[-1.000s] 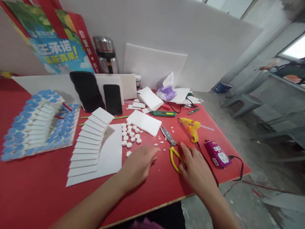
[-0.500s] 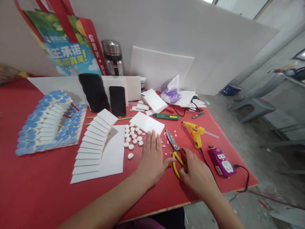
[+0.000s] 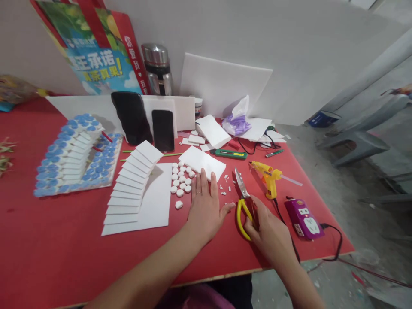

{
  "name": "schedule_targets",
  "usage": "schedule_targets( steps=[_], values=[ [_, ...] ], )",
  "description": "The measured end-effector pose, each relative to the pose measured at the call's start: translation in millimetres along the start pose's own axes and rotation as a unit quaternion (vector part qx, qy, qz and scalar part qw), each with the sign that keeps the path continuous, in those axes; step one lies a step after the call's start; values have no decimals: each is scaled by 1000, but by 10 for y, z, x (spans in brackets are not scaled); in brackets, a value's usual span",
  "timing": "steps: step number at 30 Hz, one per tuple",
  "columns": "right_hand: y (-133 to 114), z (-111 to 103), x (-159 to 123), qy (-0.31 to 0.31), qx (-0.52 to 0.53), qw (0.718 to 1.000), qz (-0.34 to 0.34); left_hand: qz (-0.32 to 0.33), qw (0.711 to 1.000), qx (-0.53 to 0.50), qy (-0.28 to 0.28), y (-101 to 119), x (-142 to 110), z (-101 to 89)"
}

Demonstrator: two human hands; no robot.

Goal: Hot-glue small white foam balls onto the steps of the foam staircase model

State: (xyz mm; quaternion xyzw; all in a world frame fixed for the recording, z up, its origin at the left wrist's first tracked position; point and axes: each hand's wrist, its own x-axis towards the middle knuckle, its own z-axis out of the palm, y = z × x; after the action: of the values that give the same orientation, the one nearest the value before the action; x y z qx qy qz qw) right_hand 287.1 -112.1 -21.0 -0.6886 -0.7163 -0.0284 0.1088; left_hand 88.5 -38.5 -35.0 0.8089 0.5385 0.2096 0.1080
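Note:
My left hand (image 3: 204,206) lies flat on the red table (image 3: 48,249), fingers spread, its fingertips just short of a white foam rectangle (image 3: 202,162). A cluster of small white foam discs (image 3: 180,178) sits just left of those fingers. My right hand (image 3: 268,229) grips the yellow handles of a pair of scissors (image 3: 242,197), whose closed blades point away from me. Tiny white foam scraps (image 3: 227,189) lie between the two hands.
A white foam staircase (image 3: 135,184) and a blue-dotted staircase model (image 3: 75,154) stand at the left. A yellow glue gun (image 3: 268,176), a purple power strip (image 3: 302,219), a green utility knife (image 3: 229,153), two phones (image 3: 163,129), a steel flask (image 3: 157,68) and foam sheets fill the back.
My left hand went from curled on the table to flat with fingers stretched toward the foam rectangle. My right hand closed around the scissor handles. The view shifted slightly.

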Motion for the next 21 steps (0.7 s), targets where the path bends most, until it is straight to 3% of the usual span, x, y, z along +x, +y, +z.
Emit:
schedule_targets(
  steps=[4, 10, 13, 18, 21],
  values=[
    [1, 12, -15, 12, 8, 1000, 16, 19, 999, -36, -20, -19, -134, -95],
    [-17, 1, -12, -15, 24, 998, 60, 126, 990, -47, -38, -90, -411, -225],
    [-17, -48, -3, -42, 43, 996, 71, 111, 993, 1, -31, -172, -430, -159],
    [-5, -175, -50, -82, 200, 974, 74, 51, 997, 26, -58, -175, -361, -91],
    [-11, -201, -92, -87, 293, 950, 63, 105, 989, 0, -104, -99, -366, -193]
  ],
)
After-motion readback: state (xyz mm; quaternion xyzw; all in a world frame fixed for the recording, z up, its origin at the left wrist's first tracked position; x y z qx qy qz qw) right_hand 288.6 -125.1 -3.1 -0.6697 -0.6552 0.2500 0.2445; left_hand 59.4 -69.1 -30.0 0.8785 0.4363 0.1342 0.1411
